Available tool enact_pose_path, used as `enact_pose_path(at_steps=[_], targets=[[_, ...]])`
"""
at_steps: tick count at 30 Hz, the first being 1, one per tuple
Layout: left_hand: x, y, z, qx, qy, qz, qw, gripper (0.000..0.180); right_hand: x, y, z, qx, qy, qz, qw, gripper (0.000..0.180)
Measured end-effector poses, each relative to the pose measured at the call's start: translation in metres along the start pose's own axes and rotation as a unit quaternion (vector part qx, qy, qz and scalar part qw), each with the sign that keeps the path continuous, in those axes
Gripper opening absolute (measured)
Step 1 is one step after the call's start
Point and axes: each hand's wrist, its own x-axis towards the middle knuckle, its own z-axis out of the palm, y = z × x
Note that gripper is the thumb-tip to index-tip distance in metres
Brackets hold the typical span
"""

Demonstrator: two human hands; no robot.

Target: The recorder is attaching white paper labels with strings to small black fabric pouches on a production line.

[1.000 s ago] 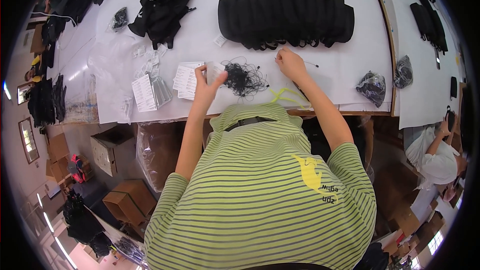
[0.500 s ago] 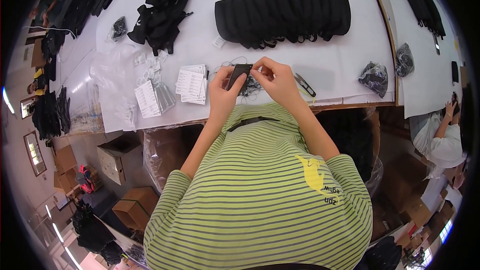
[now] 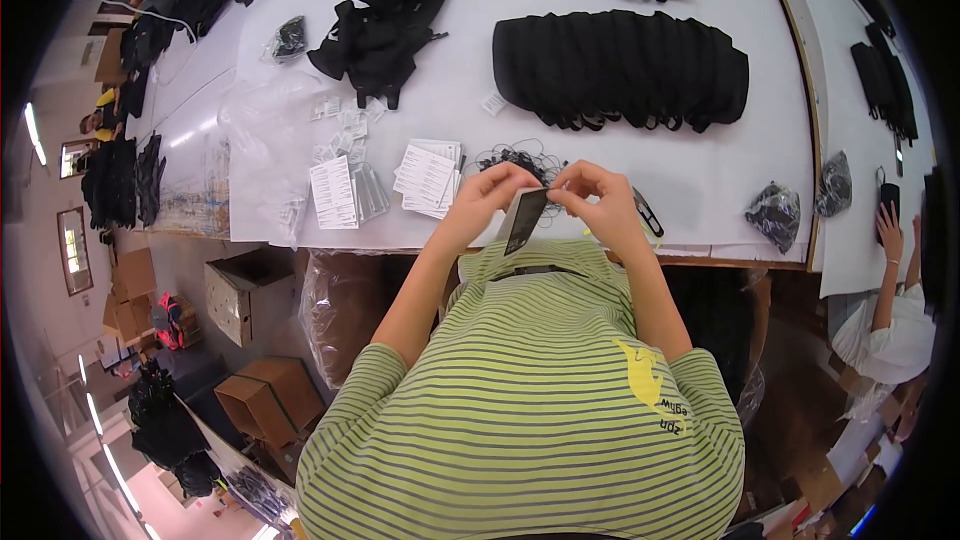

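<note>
Black hang tag (image 3: 526,225) held between two grips

The tag is held tilted by the left grip (image 3: 486,204), closed on its upper edge; its top corner is pinched by the right grip (image 3: 604,203). Whether a cord is caught there cannot be told. Just beyond both grips, tangled black cords (image 3: 518,156) are spread on the tabletop (image 3: 700,175); a loose loop could be snagged. Beside the right grip, thread snips (image 3: 649,213) could be knocked by a wrist swung outward.
</note>
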Motion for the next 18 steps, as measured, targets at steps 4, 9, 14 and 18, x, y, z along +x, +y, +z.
enact_pose_path(at_steps=[4, 9, 14, 18], targets=[[0.007, -0.009, -0.007, 0.069, -0.028, -0.001, 0.997, 0.015, 0.007, -0.001, 0.003, 0.009, -0.044, 0.039, 0.998, 0.014], [0.021, -0.008, -0.005, 0.049, 0.004, 0.003, 0.999, 0.013, 0.021, 0.014, -0.003, 0.203, -0.076, 0.122, 0.969, 0.012], [0.076, -0.002, -0.026, 0.078, 0.099, 0.035, 0.991, 0.013, 0.037, 0.027, -0.014, 0.195, -0.096, 0.151, 0.964, 0.011], [0.166, 0.006, -0.138, 0.275, 0.307, 0.192, 0.891, 0.012, 0.056, 0.033, -0.029, 0.191, -0.075, 0.150, 0.967, 0.010]])
